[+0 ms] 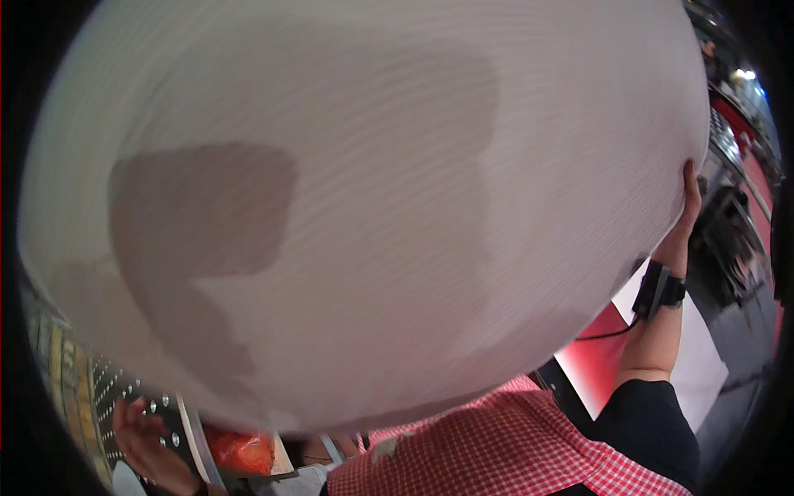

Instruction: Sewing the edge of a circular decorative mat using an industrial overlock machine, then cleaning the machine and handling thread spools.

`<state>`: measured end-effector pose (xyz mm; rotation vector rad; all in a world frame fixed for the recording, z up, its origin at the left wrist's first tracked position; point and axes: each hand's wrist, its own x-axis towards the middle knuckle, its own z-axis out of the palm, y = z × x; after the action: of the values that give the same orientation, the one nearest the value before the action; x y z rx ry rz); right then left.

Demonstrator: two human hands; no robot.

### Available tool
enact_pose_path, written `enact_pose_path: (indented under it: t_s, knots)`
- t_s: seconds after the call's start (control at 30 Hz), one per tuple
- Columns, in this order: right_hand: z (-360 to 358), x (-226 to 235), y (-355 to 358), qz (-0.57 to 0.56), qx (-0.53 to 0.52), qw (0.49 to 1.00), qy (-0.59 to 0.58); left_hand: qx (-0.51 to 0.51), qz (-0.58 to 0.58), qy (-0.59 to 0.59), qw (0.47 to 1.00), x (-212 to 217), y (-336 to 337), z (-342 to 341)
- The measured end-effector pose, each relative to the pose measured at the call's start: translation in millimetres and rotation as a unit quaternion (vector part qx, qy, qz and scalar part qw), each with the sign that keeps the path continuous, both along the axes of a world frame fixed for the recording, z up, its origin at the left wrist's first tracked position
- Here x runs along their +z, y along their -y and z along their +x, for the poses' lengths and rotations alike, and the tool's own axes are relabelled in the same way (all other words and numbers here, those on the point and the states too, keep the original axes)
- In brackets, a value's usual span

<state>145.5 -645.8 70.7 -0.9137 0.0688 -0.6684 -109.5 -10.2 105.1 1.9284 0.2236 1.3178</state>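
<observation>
A large pale panel (397, 182) with a finely lined surface fills most of the head view, very close up. Dark shadows fall across it. At its right edge is my right hand (691, 197), gripping the rim; most of its fingers are hidden behind the panel. A black band with a small box and a cable (657, 289) sits on my right wrist. My left hand (142, 438) is low at the left, apart from the panel's lower edge. Its fingers are spread, and nothing shows in them.
Beside my left hand lies a dark surface with rows of shiny round spots (163, 403). An orange-red plastic bag (241, 451) rests in a box-like holder. A red and white sheet (602, 351) is near my right forearm. Dark equipment (732, 240) stands at right; a person (709, 51) is farther off.
</observation>
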Motion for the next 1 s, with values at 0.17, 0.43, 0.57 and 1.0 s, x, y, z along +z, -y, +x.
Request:
enact_pose_path:
  t_s: [0.17, 0.43, 0.57, 1.0]
  knots:
    - [-147, -212, 204, 0.036, -0.212, 0.971, -0.101, -0.193, -0.012, -0.158, 0.968, -19, 84, 107]
    - [26, -201, -59, -0.03, -0.012, 0.914, -0.404, -0.294, 0.108, -0.344, 0.885, -33, 83, 118]
    - [35, -67, -302, -0.169, 0.231, 0.876, -0.389, -0.077, 0.17, -0.406, 0.895, -50, 29, 45]
    - [121, -274, -170, -0.403, 0.538, 0.669, -0.317, 0.739, 0.012, -0.52, 0.427, -36, -48, -385]
